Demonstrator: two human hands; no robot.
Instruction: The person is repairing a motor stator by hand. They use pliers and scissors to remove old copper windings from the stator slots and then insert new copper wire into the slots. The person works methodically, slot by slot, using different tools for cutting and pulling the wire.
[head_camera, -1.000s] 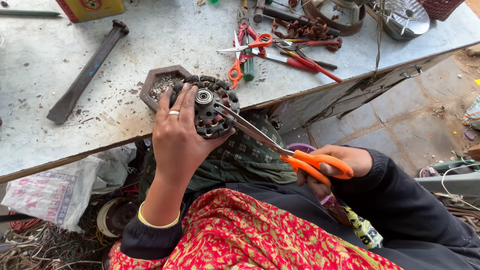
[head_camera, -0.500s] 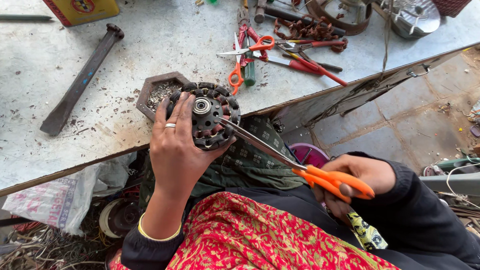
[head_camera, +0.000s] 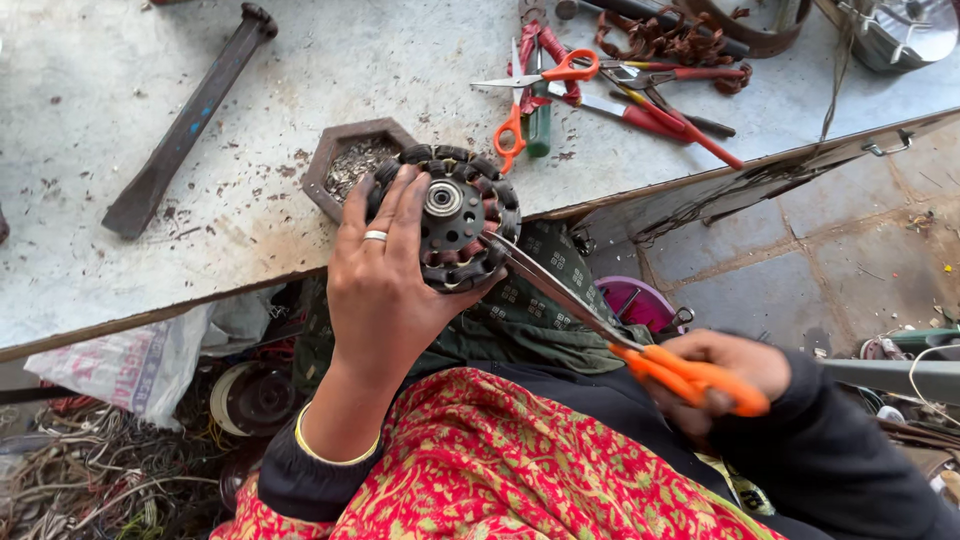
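Observation:
My left hand, with a ring on one finger, grips a round dark motor stator with wound coils and a bearing at its centre, held just off the table's front edge. My right hand is closed on the orange handles of a pair of scissors. The long blades reach up and left, and their tips touch the stator's lower right rim.
On the grey worktable lie a hexagonal tray of scraps behind the stator, a long dark iron bar, and a heap of scissors and pliers. Tangled wire and a plastic bag sit below the table at left.
The stator has turned slightly in my left hand. The scissors in my right hand have swung lower and further right, with the blade tips still at the stator's rim.

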